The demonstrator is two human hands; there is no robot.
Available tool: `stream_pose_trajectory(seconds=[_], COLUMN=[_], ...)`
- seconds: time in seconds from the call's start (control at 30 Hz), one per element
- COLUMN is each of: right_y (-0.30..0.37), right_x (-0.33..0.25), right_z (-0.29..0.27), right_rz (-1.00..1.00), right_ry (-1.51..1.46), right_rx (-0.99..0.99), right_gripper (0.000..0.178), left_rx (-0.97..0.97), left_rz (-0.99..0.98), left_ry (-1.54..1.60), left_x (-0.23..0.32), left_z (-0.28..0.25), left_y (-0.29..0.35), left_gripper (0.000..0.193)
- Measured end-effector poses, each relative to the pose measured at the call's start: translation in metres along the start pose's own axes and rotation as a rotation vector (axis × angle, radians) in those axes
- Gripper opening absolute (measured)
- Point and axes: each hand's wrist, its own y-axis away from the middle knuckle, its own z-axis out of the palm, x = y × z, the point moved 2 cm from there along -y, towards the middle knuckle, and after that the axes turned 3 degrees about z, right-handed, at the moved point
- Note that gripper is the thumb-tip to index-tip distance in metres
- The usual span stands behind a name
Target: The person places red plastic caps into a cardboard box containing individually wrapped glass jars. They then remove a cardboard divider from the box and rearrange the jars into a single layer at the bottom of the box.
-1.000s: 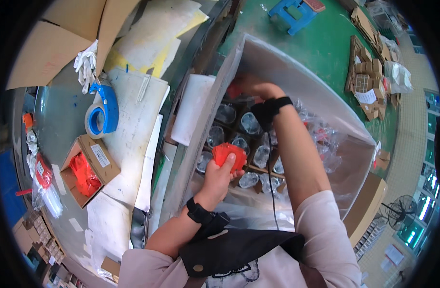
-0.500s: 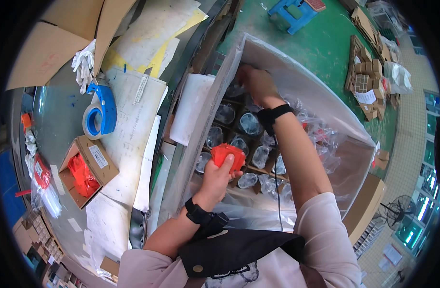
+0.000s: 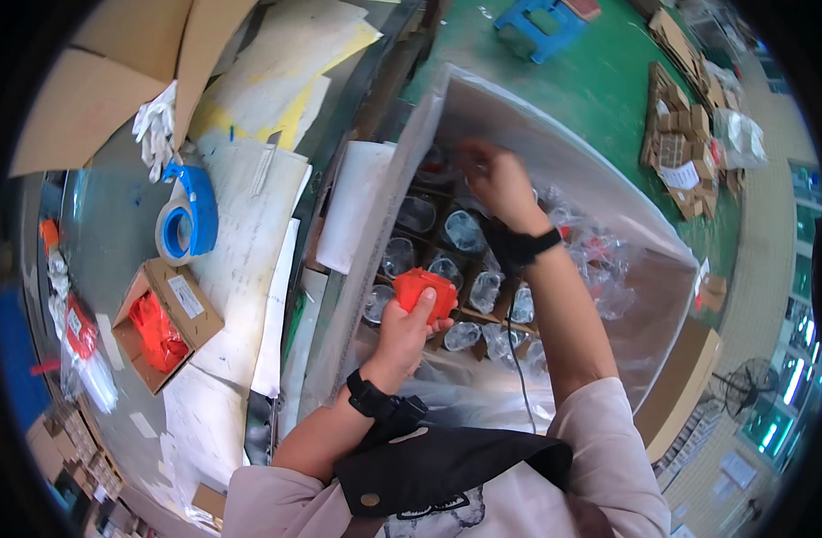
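My left hand (image 3: 400, 339) is closed around a bunch of thin red sheets (image 3: 422, 292), with the thumb pressed on top. It hovers over the near left part of a large carton (image 3: 657, 345) lined with clear plastic. Inside, cardboard dividers separate several round, clear objects in plastic bags (image 3: 465, 231). My right hand (image 3: 508, 186) is above the carton's far left corner, its fingers smeared by motion; whether it holds anything is hidden. A bit of red (image 3: 434, 163) shows in the corner compartment beside those fingers.
On the table at left stand a small box (image 3: 194, 296) of red sheets, a blue tape dispenser (image 3: 203, 202) and white gloves (image 3: 155, 125). A white roll (image 3: 355, 206) lies by the carton's left wall. A blue stool (image 3: 541, 27) stands on the green floor.
My right hand has drawn back and up out of the far left corner, a little to the right. Red now shows in that corner compartment. My left hand has hardly moved.
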Motion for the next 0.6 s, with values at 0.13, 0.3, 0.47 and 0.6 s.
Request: stream_pose_trajectory(seconds=[0.13,0.3,0.47,0.6], right_y=[0.083,0.242,0.347,0.377], right_x=[-0.060,-0.091,-0.099,-0.092], right_z=[-0.087,-0.106,-0.075,-0.094], right_rz=[0.561,0.692,0.971,0.923], right_ry=[-0.633,-0.392,-0.973,-0.789], right_rx=[-0.127,-0.238,0.284,0.269], right_gripper=[0.015,0.045,0.021,0.014], left_rx=[-0.055,-0.380,-0.576,-0.596], left_rz=[-0.019,-0.285,-0.576,-0.578], left_ry=[-0.065,-0.170,-0.227,-0.333], left_x=[-0.002,-0.038,-0.070,-0.095], left_z=[-0.008,0.044,0.070,0.071], left_y=[0.003,0.034,0.054,0.059], left_gripper=[0.029,0.030,0.030,0.026])
